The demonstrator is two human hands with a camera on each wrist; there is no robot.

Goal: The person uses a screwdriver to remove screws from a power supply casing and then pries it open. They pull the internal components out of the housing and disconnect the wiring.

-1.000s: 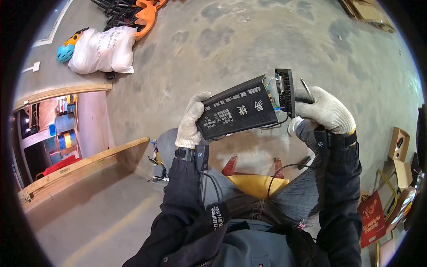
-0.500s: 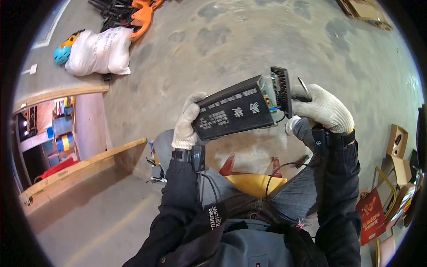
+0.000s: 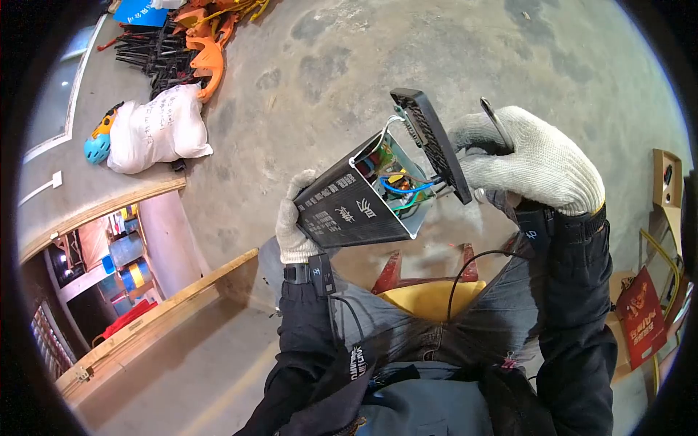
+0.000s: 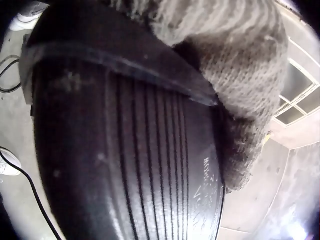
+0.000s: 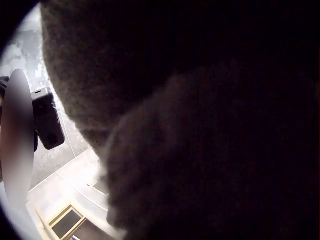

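Note:
A black metal charger case (image 3: 349, 207) with white lettering is tilted in front of the lap, its right end uncovered. Circuit parts and coloured wires (image 3: 414, 182) show inside. My gloved left hand (image 3: 296, 221) grips the closed end; its knitted glove lies over the dark ribbed casing in the left wrist view. Standing away from the uncovered end, a black slotted end cover (image 3: 434, 142) is joined to it by wires. My gloved right hand (image 3: 534, 160) curls round a slim silver metal tool (image 3: 496, 123), fingertips right at the cover. In the right wrist view dark glove fabric fills most of the picture.
A yellow seat with red legs (image 3: 432, 299) is between the knees. On the floor lie a white sack (image 3: 156, 131), orange parts (image 3: 207, 65) and a blue helmet (image 3: 97, 149). A wooden-edged ledge (image 3: 160, 316) runs on the left; a red bag (image 3: 641, 316) and cardboard box (image 3: 667, 182) are on the right.
The case has turned so its uncovered end faces up towards me, exposing more of the circuitry. The end cover now leans and stands farther off. Both hands keep their holds.

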